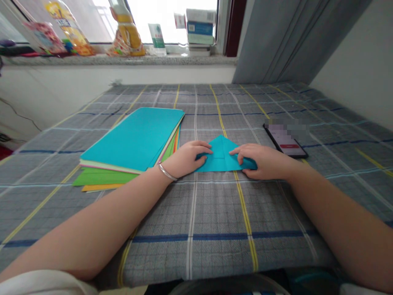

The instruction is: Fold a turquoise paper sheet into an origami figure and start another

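We see a bright blue sheet of paper, folded into a triangular shape, lying at the middle of the surface covered with grey checked cloth, its point turned to the far side. Our left hand rests on its left corner, thumb and fingers apart; our right hand is at the right corner with bent fingers. Whether either hand pinches the paper, we cannot tell. Just left is a stack of coloured paper sheets, blue on top. To the right lies a black-edged phone with lit screen. Far away, packages stand on the speckled stone windowsill.
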